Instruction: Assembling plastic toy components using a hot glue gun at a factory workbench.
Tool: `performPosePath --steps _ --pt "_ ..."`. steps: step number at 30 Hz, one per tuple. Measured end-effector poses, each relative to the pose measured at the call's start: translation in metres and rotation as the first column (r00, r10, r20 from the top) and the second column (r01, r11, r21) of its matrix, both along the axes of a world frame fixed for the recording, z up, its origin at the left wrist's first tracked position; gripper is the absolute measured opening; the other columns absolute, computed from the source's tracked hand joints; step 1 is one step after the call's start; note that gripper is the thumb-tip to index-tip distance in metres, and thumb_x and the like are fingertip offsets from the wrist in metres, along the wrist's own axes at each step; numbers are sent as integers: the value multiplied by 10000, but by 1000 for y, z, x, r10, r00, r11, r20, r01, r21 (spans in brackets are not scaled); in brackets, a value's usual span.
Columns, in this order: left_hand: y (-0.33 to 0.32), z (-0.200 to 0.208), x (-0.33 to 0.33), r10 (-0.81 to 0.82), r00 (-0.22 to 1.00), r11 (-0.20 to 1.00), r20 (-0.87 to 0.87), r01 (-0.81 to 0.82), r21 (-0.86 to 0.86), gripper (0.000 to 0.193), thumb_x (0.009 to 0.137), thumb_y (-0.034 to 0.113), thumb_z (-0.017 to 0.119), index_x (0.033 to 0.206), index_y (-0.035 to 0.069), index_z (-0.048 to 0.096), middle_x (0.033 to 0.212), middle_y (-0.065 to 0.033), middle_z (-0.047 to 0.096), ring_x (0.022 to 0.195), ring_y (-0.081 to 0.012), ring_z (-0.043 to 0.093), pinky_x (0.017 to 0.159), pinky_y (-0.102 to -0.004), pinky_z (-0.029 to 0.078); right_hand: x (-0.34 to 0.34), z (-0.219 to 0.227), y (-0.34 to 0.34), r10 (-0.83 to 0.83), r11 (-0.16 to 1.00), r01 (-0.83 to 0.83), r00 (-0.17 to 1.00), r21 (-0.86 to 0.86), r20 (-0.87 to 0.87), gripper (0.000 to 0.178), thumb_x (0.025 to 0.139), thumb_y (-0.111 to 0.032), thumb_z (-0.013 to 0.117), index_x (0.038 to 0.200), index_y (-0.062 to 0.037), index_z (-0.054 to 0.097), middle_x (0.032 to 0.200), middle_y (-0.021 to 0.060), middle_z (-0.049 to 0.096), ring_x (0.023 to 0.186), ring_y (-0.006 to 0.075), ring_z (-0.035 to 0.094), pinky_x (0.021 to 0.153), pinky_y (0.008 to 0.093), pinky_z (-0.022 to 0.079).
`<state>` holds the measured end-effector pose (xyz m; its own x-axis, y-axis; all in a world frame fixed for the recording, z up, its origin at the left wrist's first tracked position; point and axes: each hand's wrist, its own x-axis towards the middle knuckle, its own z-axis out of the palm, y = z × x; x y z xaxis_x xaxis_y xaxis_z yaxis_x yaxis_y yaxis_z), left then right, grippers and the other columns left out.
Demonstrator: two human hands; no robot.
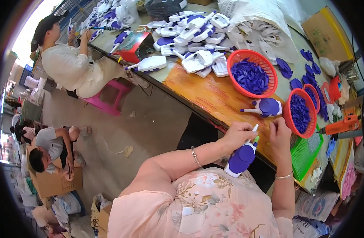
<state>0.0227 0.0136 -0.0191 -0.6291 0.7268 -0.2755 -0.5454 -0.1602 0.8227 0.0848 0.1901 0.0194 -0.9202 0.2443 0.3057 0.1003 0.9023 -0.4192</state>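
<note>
My left hand grips the thin white stem of a purple-and-white plastic housing, which hangs tilted in front of my chest. A light green piece shows near the top of its purple face. My right hand is raised beside it with its fingers curled together, apart from the housing; what they hold, if anything, is hidden. Just left of the red basket of small purple parts, a similar housing lies on the orange-yellow sheet.
A bigger red basket of purple pieces and a pile of white housings fill the far table. To the right are a green tray and an orange power tool. A co-worker sits at left; another person sits farther back.
</note>
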Motion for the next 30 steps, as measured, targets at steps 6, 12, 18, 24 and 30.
performPosePath --steps 6,12,18,24,30 --pt "3 1 5 -18 999 1000 -31 18 -3 104 840 116 651 813 17 656 696 -3 616 607 -53 544 538 -214 432 15 5 -1 18 550 60 996 -833 83 77 880 -28 591 932 3 639 709 -24 552 567 39 471 497 188 348" --pt "8 9 11 -84 993 996 -88 81 -41 79 819 104 645 815 25 651 696 17 596 605 -54 527 544 -220 426 22 19 -10 -48 552 75 997 -830 59 126 862 -41 606 955 23 661 710 -5 570 580 52 492 506 205 379" --pt "-11 25 1 -62 998 993 -8 61 -100 133 848 95 650 935 -1 680 750 -22 643 638 -68 584 582 -212 459 -4 23 -15 133 491 -50 991 -870 18 128 857 -95 632 896 12 691 640 -12 576 542 37 493 474 208 365" --pt "-5 24 0 -111 994 993 20 111 -34 106 870 97 653 916 4 677 729 -5 629 617 -54 558 556 -200 436 -2 10 -9 88 355 -58 996 -933 -29 108 851 -68 629 881 11 697 633 -7 596 539 35 510 480 198 389" --pt "-3 32 7 -95 995 994 7 95 -54 112 875 110 658 900 2 676 717 -5 625 613 -52 556 555 -199 435 2 11 -6 151 348 -89 988 -933 -38 107 866 -49 620 916 13 690 675 -14 600 541 29 490 469 188 359"
